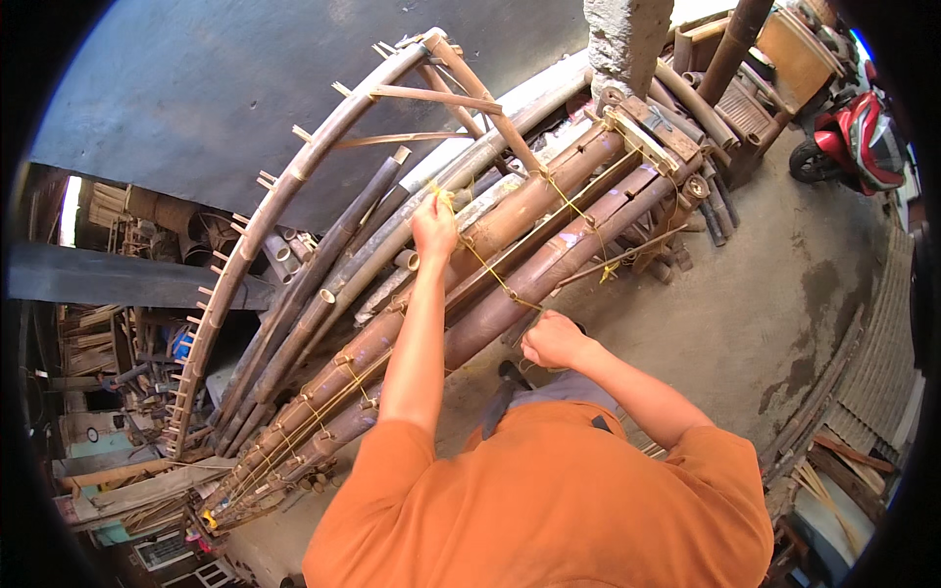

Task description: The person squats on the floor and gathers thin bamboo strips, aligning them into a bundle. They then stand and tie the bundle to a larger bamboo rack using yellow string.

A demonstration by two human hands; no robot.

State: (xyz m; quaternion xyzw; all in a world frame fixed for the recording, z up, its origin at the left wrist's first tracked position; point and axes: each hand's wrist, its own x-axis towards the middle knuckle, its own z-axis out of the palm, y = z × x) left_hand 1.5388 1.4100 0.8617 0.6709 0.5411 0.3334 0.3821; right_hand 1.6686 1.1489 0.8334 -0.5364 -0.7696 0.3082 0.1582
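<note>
Two thick brown bamboo poles, a far one (515, 211) and a near one (534, 274), lie side by side in front of me, running diagonally. Yellow cord (485, 265) crosses both of them between my hands. My left hand (434, 227) is raised over the far pole, its fingers closed on a frayed yellow bunch of the cord. Close to my body, just beyond the near pole's lower edge, my right hand (551, 341) is a fist. The cord runs up to that fist and appears gripped in it; the fingers partly hide the grip.
A curved bamboo frame with pegs (270, 201) rises at the left. More bamboo poles (333, 216) lie behind. A wooden block (657, 137) caps the poles' far end, near a rough concrete post (627, 49). A red motorbike (867, 142) stands at the far right.
</note>
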